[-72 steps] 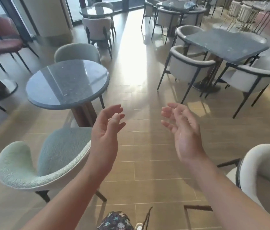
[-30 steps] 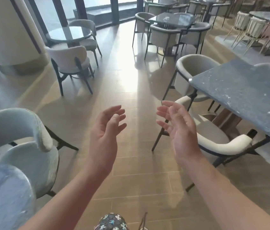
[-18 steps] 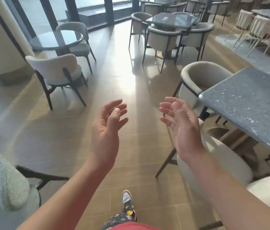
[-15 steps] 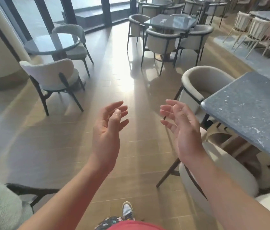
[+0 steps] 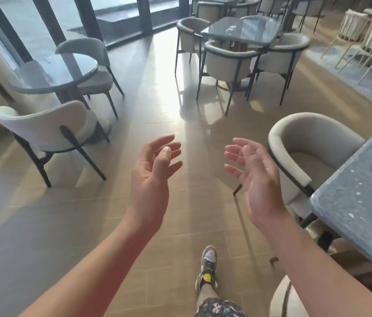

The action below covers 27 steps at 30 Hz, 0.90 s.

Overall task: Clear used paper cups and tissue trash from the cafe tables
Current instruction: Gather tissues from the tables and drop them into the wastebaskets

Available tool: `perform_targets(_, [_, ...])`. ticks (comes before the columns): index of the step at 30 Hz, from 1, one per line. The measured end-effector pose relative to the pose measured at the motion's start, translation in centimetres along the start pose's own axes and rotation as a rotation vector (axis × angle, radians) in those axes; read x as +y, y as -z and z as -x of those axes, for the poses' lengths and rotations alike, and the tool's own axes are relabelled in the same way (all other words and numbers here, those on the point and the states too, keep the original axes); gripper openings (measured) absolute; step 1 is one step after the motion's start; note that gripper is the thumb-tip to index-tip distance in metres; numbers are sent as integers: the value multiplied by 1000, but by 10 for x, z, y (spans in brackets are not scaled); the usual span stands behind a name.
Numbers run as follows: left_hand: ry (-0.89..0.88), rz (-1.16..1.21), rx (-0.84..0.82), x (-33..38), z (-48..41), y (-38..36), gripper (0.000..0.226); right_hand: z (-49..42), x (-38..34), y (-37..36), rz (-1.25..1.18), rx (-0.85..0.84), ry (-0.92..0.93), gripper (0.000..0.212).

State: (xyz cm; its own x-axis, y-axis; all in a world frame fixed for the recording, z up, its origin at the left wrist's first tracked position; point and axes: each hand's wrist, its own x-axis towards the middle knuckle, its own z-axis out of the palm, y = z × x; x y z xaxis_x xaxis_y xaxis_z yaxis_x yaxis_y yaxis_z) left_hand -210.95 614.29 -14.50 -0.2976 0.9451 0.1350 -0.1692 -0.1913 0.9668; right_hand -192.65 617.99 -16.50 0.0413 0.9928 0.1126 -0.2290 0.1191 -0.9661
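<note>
My left hand [image 5: 154,177] and my right hand [image 5: 254,179] are held out in front of me over the wooden floor, palms facing each other, fingers relaxed and holding nothing. A small white crumpled tissue [image 5: 230,29] lies on the dark square table [image 5: 256,34] far ahead, well beyond both hands. No paper cup shows in this view.
A grey stone table [image 5: 363,202] stands close at my right with a cream armchair [image 5: 304,143] beside it. A round table [image 5: 50,74] with two chairs stands at the left. Several armchairs ring the far square table. A wooden-floor aisle runs ahead between them.
I have walked forward along the aisle; the round table at my left passed behind, and the far square table with the tissue has come nearer. Both hands keep the same open pose.
</note>
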Motion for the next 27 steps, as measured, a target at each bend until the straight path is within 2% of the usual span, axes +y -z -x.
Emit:
perform_targets(7, [8, 27, 29, -31, -184, -70, 31, -209, 9, 2, 13, -37, -14, 28])
perform_targets(12, [5, 56, 49, -45, -296, -101, 30, -330, 17, -2, 10, -53, -11, 22])
perform_targets(20, [-7, 59, 18, -91, -495, -123, 30, -528, 52, -21, 13, 4, 21, 26])
perform_targets(27, [12, 63, -17, -123, -685, -130, 32, -710, 82, -68, 21, 62, 50, 25])
